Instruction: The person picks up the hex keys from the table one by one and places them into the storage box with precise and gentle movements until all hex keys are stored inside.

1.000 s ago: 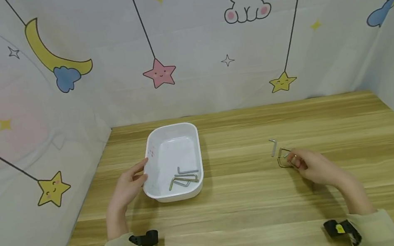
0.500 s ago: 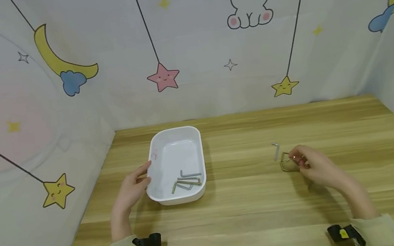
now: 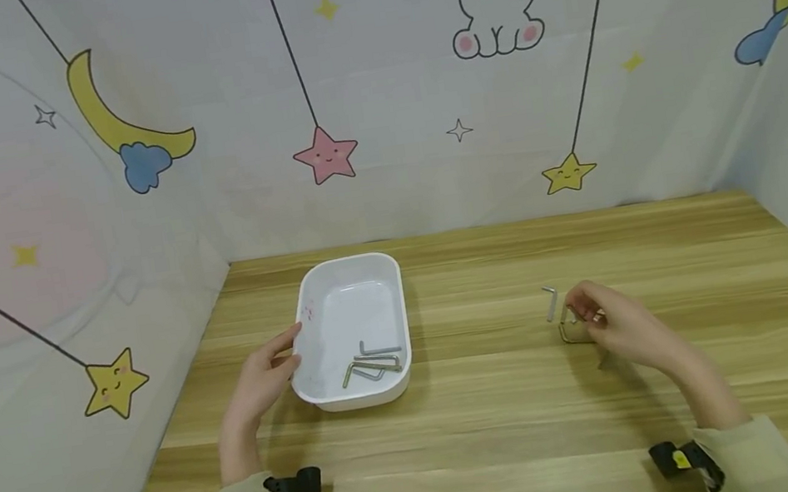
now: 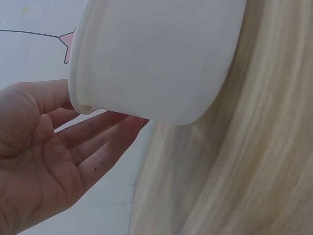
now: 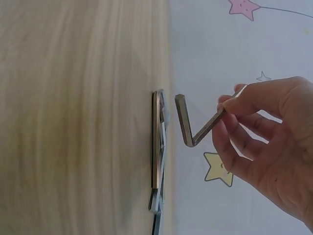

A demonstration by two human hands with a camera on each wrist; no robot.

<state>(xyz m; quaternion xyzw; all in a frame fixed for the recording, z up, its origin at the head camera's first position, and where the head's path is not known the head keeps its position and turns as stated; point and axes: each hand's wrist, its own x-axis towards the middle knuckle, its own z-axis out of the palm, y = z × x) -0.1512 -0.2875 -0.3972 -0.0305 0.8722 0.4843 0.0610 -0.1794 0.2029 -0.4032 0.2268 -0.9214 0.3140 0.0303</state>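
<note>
My left hand (image 3: 260, 382) holds the left side of a white rectangular tray (image 3: 364, 400), thumb at the rim and the other fingers along its outer wall. Several L-shaped hex keys (image 3: 373, 364), silver and bronze, lie in the tray's near right part. Over the table to the right, my right hand (image 3: 624, 324) pinches a bronze hex key (image 5: 184, 120) between thumb and fingertips. In the right wrist view this key is apart from the ones on the table. Below the hand lies another bronze hex key (image 3: 578, 340), with a silver hex key (image 3: 552, 304) just beyond it.
A wood-grain table (image 3: 481, 435) carries everything. White fabric walls (image 3: 417, 192) with printed stars, a moon and a rabbit stand at its back, left and right edges. Each wrist wears a black camera strap (image 3: 299, 484).
My right hand has shifted slightly up and away from the hex keys on the table, with the bronze one pinched in it. The left hand and tray stay put; the head view has tilted a little.
</note>
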